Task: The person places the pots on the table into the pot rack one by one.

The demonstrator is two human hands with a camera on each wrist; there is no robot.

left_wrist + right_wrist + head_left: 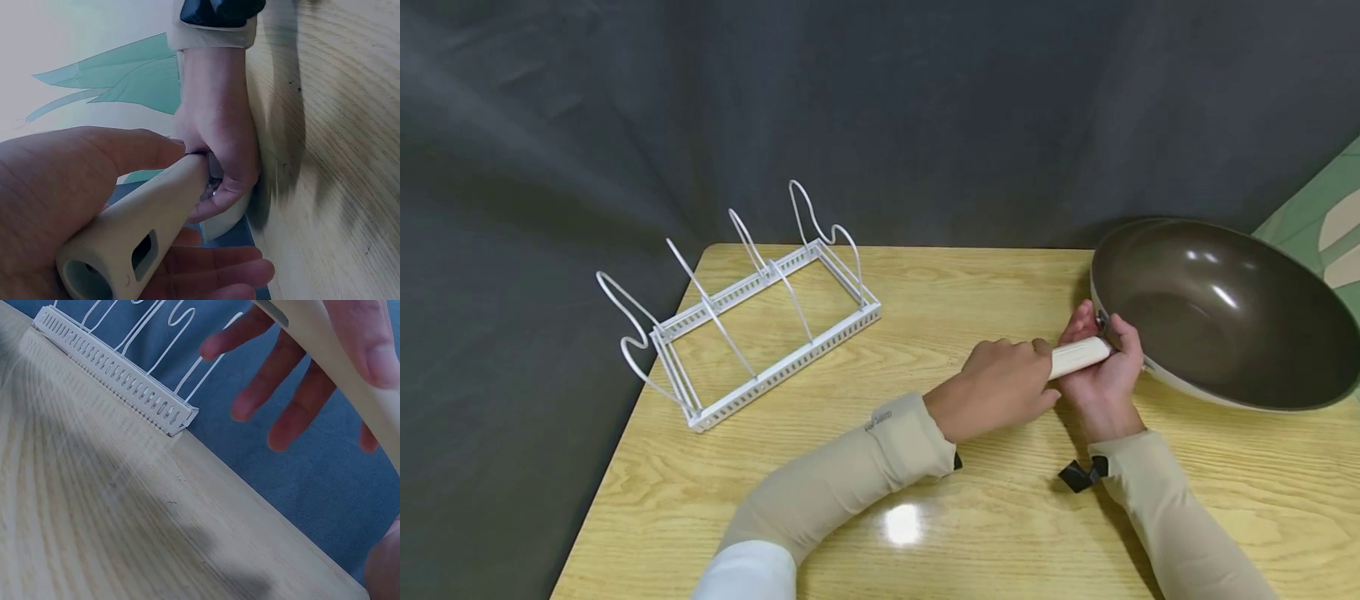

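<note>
A deep wok (1217,333) with a brown inside and a pale handle (1080,357) is at the right of the head view, tilted, its bowl reaching past the table's right part. My left hand (1003,387) holds the handle from above, thumb on one side and fingers on the other. In the left wrist view the handle's hollow end faces the camera, those fingers stretched out below it. Palm up, my right hand (1105,387) grips the handle's base beside the bowl. The right wrist view shows the left fingers (281,394) spread behind the handle.
A white wire rack (790,362) with upright loops stands on the left of the wooden table (880,492). Dark cloth (925,117) hangs behind and at the left. A green leaf-patterned surface (1307,208) shows at the far right.
</note>
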